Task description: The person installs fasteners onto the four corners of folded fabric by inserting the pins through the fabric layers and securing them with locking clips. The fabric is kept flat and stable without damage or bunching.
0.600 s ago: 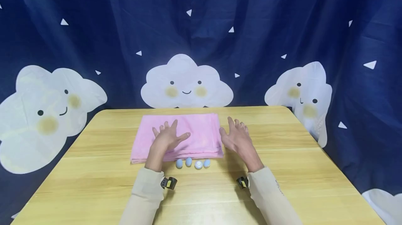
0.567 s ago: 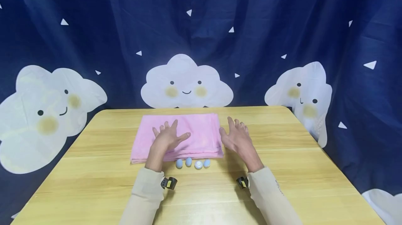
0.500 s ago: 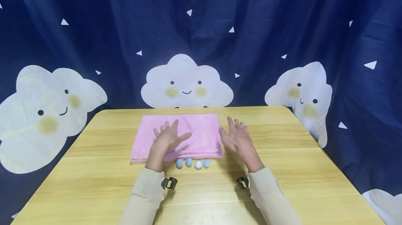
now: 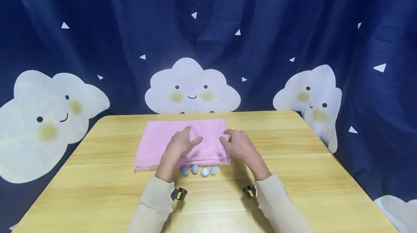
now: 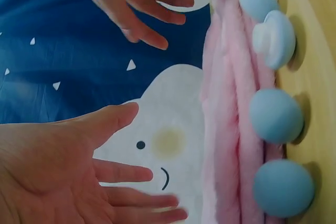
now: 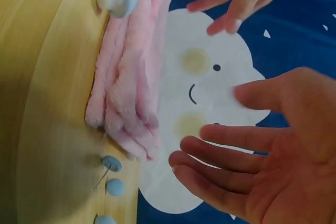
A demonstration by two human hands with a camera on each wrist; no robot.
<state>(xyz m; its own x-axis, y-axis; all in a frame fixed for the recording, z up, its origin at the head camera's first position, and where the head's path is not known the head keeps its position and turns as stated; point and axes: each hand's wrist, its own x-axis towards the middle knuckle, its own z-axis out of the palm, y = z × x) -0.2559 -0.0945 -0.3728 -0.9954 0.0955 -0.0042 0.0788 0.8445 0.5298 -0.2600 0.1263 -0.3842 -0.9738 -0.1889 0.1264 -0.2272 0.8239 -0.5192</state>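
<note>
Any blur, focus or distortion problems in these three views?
Head view: even light, sharp, soft shadows on the table, edges slightly bowed. Left wrist view: rotated sideways, left hand close and soft, blue pegs fairly sharp. Right wrist view: also rotated, right hand slightly blurred, pink towel fuzzy, dark shadow on the wood.

Open right hand [image 6: 283,150] near, perhaps above, pink towel [image 6: 134,77].

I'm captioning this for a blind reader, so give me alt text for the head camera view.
Two bare hands hover over a folded pink towel on a wooden table: the left hand above its middle, the right hand at its right edge. Four small pale blue clips sit in a row at the towel's near edge. Behind hangs a navy curtain printed with smiling white clouds.
</note>
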